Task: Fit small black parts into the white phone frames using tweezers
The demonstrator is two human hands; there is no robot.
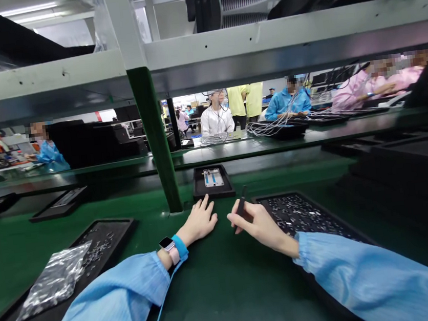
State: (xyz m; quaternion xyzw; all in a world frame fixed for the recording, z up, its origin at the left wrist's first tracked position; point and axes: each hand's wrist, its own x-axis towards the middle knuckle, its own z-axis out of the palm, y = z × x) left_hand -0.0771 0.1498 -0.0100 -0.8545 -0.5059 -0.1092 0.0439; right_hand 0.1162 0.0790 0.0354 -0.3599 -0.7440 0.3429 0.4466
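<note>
My left hand (199,220) lies palm down with its fingers spread, fingertips at the near edge of a small black tray (198,189). In that tray is a silver phone-sized frame (213,177) with blue strips. My right hand (257,222) grips a slim black pen-like tool (241,205) between thumb and fingers, its thin end pointing up and away; its exact kind is unclear. Partly under my right forearm sits a black tray (341,224) scattered with many small metal parts (301,215). On my left wrist are a watch (167,243) and a blue strap (180,247) with a cord.
At left, a black tray (119,227) bears a clear plastic bag (55,279) and small dark parts (98,246). A green post (154,136) stands ahead, under a shelf (262,44). More trays (60,204) lie further back. Several people (216,116) sit beyond the bench.
</note>
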